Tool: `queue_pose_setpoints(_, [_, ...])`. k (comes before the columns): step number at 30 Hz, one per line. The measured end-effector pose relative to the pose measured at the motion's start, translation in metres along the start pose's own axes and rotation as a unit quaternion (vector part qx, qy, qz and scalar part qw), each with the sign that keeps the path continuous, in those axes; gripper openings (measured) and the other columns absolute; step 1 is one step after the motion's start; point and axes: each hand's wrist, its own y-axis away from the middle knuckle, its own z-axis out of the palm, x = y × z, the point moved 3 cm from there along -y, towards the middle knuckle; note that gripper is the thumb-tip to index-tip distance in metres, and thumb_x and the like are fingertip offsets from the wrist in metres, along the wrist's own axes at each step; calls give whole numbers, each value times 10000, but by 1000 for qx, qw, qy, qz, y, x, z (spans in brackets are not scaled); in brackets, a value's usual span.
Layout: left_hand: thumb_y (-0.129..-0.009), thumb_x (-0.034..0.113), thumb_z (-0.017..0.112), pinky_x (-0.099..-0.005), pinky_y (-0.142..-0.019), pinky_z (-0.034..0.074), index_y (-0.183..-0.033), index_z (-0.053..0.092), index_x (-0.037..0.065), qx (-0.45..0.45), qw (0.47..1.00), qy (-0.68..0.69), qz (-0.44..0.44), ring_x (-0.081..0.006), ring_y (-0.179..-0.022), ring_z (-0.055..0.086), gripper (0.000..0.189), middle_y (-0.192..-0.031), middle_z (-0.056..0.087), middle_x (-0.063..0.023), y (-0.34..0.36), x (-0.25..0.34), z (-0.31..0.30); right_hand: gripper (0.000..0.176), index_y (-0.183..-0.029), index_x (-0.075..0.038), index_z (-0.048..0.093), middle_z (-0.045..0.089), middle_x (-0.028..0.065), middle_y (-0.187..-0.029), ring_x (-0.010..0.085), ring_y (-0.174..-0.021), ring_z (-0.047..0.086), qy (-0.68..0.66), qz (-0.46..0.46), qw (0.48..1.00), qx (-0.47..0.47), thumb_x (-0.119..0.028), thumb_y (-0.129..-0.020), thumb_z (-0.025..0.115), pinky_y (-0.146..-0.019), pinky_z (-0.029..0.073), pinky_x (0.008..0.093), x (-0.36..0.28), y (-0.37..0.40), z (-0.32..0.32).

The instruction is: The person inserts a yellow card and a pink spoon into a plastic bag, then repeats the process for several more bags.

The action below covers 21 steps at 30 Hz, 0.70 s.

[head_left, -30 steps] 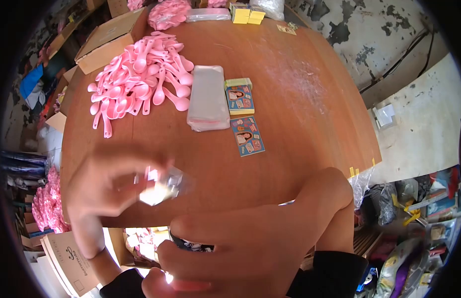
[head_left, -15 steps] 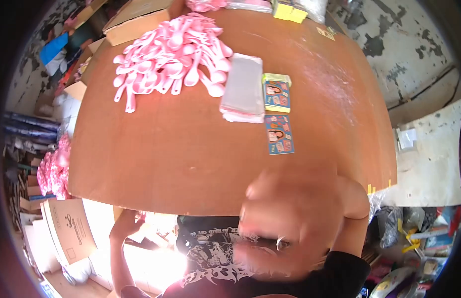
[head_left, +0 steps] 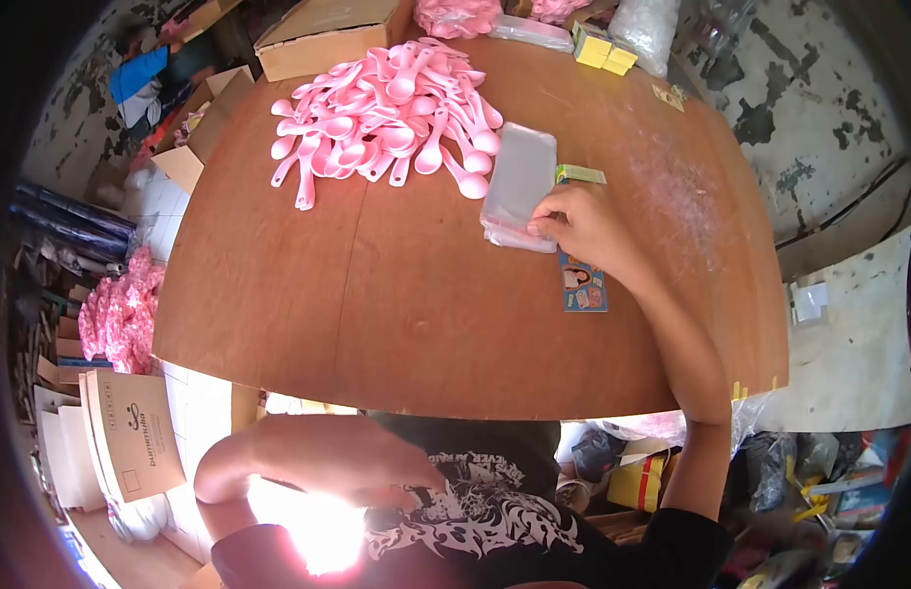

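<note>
My right hand (head_left: 581,222) reaches over the table, its thumb and fingertips pinched at the lower right corner of a stack of clear plastic bags (head_left: 522,175). Beneath that hand a small pile of printed cards (head_left: 579,175) is mostly hidden; only its far end shows. One blue printed card (head_left: 585,290) lies on the table just nearer to me, partly covered by my wrist. Close to my black shirt is my left hand (head_left: 372,454), blurred by motion, its fingers not clear. Left of the bags spreads a heap of pink plastic spoons (head_left: 397,113).
A cardboard box (head_left: 328,34) stands at the table's (head_left: 279,285) far left. Along the far edge are pink bundles (head_left: 455,15), yellow boxes (head_left: 603,49) and a clear plastic sack (head_left: 644,34). Cartons (head_left: 139,437) stand on the floor at left. A person (head_left: 141,83) is at the far left.
My right hand has gone from near my body out to the plastic bags. My left hand has come up from below the table edge to in front of my shirt. The view has shifted slightly.
</note>
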Motion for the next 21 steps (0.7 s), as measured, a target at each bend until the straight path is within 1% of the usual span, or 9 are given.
queue_pose_setpoints(2, [-946,270,570,-363,-778,504,-1199,584,65,50,993,-50,93,-283,-868,649,326,-1015,667,-112,-14,0,-31,111,-811,-20,709,668,142,-779,280,-714,640,8,-26,999,21,-122,-767,703,-644,484,378,-5,1,-5])
queue_pose_setpoints(3, [-950,275,568,-355,-773,498,-1180,589,65,65,996,54,26,-277,-829,653,312,-974,674,-107,-20,-15,-35,94,-823,-16,705,659,129,-773,264,-697,625,1,-33,998,44,-94,-770,700,-638,477,361,-7,3,-7])
queue_pose_setpoints(5, [-941,183,569,-415,-887,454,-1230,560,83,227,959,-167,-16,-279,-859,661,305,-951,685,-101,-34,-16,-77,82,-835,-12,701,651,116,-767,247,-680,610,-4,-41,997,67,-67,-774,698,-632,471,343,-13,8,-12])
queue_pose_setpoints(6, [-893,158,633,-407,-954,451,-1226,575,129,308,933,-184,-39,-274,-1075,616,339,-1184,630,-108,-47,-26,-99,75,-835,-9,698,647,114,-778,250,-684,610,8,-66,995,69,-65,-785,693,-631,471,340,-20,10,-16])
queue_pose_setpoints(8, [-832,105,691,-418,-978,444,-1179,598,122,459,843,-279,41,-281,-1152,570,360,-1284,561,-129,-66,-35,-124,69,-835,-5,694,644,111,-789,254,-687,611,21,-92,993,71,-62,-795,689,-630,471,337,-37,18,-20])
queue_pose_setpoints(12, [-798,49,726,-400,-924,493,-959,672,18,412,842,-264,227,-269,-1136,584,173,-1265,576,-134,-96,-52,-143,94,-833,-14,698,643,109,-785,275,-703,614,-43,-102,991,69,-105,-808,696,-640,479,360,-56,30,-31])
queue_pose_setpoints(15, [-828,79,715,-345,-854,537,-913,687,12,439,889,14,130,-189,-976,655,112,-1080,672,-95,-96,-56,-144,121,-847,-33,705,645,102,-805,294,-717,620,1,-66,993,100,-145,-801,704,-653,490,380,-34,35,-42])
queue_pose_setpoints(16, [-866,67,687,-297,-761,565,-951,679,-9,461,867,1,187,-124,-860,663,114,-946,698,-63,-97,-63,-146,131,-871,-42,709,652,95,-835,294,-738,629,63,-41,992,105,-149,-795,709,-661,496,382,-22,38,-43])
queue_pose_setpoints(21, [-893,48,659,-248,-779,545,-1016,670,-20,469,853,182,137,-101,-881,653,141,-965,685,-58,-86,-72,-148,186,-945,-61,704,652,78,-886,286,-797,645,185,11,981,59,-152,-783,711,-688,514,396,3,45,-31])
